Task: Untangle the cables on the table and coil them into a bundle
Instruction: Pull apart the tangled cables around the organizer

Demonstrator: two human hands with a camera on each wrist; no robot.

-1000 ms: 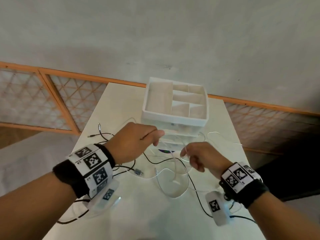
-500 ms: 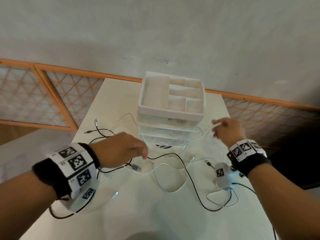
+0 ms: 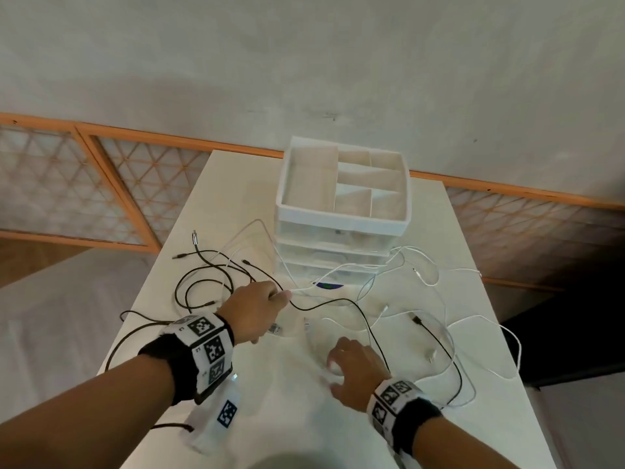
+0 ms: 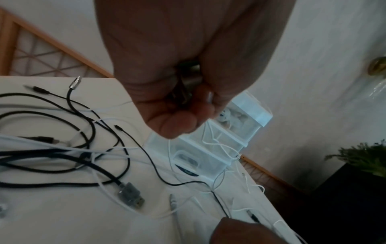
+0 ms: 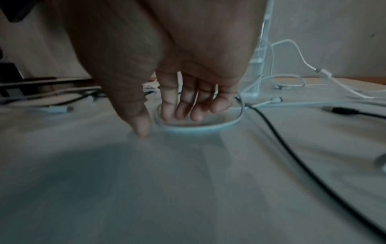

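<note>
Several black cables (image 3: 203,282) and white cables (image 3: 422,265) lie tangled across the white table (image 3: 270,418). My left hand (image 3: 282,296) hovers over the middle of the tangle with its fingers curled. It pinches a thin white cable (image 3: 321,277) that runs toward the drawer unit. In the left wrist view that cable (image 4: 169,148) hangs from the left hand (image 4: 194,113). My right hand (image 3: 333,360) reaches down to the table in front. In the right wrist view its fingers (image 5: 177,112) stand inside a white cable loop (image 5: 198,128), with the thumb outside on the table.
A white drawer unit (image 3: 341,218) with a divided top tray stands at the back centre. A grey USB plug (image 4: 131,196) lies beneath my left hand. A black cable (image 5: 292,156) runs right of my right hand. Table edges fall away left and right.
My right hand came back from beside the drawer unit and dropped onto the white loop at the table's near centre. My left hand shifted slightly forward, still pinching a cable.
</note>
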